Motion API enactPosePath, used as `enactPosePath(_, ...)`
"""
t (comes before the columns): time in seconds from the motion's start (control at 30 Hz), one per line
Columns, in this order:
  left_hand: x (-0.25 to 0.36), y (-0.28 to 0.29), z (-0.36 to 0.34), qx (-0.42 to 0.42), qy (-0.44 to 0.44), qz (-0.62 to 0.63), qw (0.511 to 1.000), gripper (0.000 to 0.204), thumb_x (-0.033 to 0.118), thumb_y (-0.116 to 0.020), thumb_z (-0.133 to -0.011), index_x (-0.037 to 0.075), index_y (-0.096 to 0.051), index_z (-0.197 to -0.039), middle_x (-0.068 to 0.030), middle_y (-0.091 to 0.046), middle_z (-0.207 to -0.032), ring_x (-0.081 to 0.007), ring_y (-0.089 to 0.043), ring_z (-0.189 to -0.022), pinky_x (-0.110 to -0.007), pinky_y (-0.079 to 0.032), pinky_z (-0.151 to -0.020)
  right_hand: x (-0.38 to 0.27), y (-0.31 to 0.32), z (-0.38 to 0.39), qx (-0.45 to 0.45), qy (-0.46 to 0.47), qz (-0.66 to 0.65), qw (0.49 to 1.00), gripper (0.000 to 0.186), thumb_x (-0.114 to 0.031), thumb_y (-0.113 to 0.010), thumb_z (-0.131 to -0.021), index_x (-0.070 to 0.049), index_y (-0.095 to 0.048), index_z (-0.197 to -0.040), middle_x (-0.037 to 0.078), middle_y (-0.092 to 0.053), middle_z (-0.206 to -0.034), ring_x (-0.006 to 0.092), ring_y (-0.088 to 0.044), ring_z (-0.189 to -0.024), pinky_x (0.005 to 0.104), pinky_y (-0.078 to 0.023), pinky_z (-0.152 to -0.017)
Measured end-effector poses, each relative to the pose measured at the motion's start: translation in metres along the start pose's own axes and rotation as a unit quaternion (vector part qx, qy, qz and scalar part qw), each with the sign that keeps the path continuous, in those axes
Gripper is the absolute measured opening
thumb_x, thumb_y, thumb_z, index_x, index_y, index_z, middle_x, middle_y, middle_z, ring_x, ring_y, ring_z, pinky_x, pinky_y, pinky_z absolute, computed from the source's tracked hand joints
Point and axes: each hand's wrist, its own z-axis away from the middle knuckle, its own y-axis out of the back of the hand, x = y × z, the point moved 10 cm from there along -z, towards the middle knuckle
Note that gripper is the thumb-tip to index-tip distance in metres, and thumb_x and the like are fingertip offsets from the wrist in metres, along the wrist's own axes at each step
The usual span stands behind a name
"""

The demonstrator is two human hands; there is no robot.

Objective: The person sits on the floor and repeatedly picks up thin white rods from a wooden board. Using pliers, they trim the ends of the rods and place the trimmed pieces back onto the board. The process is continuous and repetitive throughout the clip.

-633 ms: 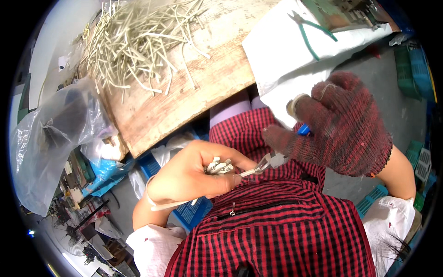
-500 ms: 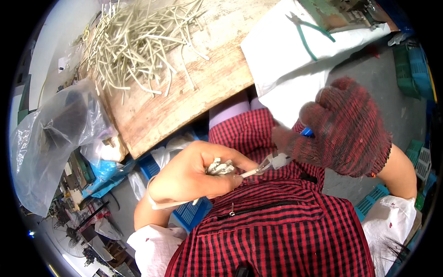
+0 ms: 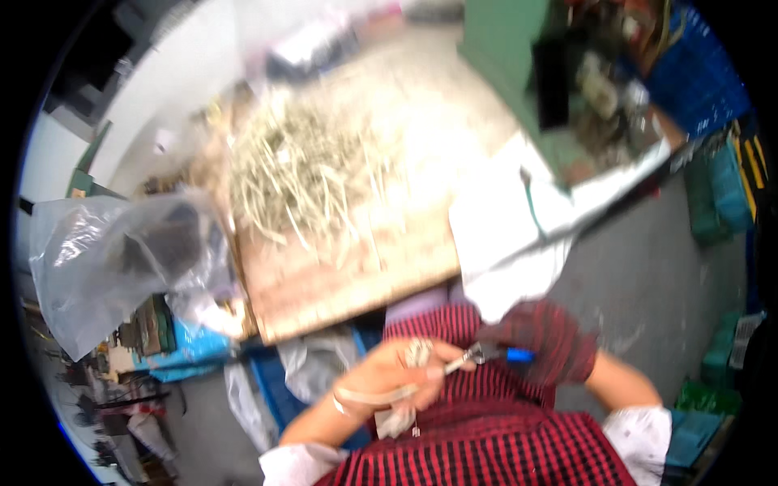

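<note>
My bare left hand (image 3: 385, 374) is closed on pale cords with small bunched ends (image 3: 418, 352), and one strand (image 3: 454, 364) reaches toward my right hand. My right hand (image 3: 541, 332), in a dark red knitted glove, grips a blue-handled tool (image 3: 519, 355) whose metal head meets that strand; motion blur hides the exact contact. Both hands are above my red-and-black checked apron (image 3: 478, 449), near the front of a worn wooden table (image 3: 340, 296), on which a loose pile of pale cords (image 3: 300, 170) lies.
A white cloth (image 3: 502, 235) drapes over the table's right side, with green-handled pliers (image 3: 531, 198) on it. Cluttered green machinery (image 3: 494, 40) stands behind at right. A clear plastic bag (image 3: 97, 251) hangs left. Blue crates (image 3: 697, 81) are at right; another (image 3: 271, 389) is below the table.
The view has tilted up and blurred, showing more of the table's back, with my hands now lower in the picture. Both hands still hold the cords and the tool.
</note>
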Motion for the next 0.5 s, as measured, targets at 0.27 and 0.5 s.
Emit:
enactPosePath(0.27, 0.181, 0.028, -0.025, 0.351, -0.327, -0.773, 0.415, 0.014, 0.013, -0.067, -0.079, 0.004, -0.063, -0.088, -0.0128, -0.066, -0.076, -0.0291, -0.066, -0.068, -0.04, -0.049, -0.057, 0.06, -0.02, 0.039, 0.119, -0.296, -0.198, 0.927, 0.046, -0.029, -0.07, -0.085, -0.007, -0.057, -0.124, 0.018, -0.065, -0.106, 0.0301, -0.065, -0.097, 0.0384, -0.051, -0.083)
enactPosePath(0.5, 0.249, 0.084, -0.13, 0.425, -0.254, -0.825, 0.271, 0.007, 0.011, -0.062, -0.073, 0.006, -0.066, -0.076, -0.0116, -0.066, -0.073, -0.0291, -0.067, -0.069, -0.04, -0.053, -0.059, 0.022, -0.045, 0.011, 0.067, -0.253, -0.218, 0.94, 0.05, -0.033, -0.066, -0.089, -0.007, -0.053, -0.129, 0.019, -0.063, -0.113, 0.0261, -0.063, -0.102, 0.0345, -0.049, -0.088)
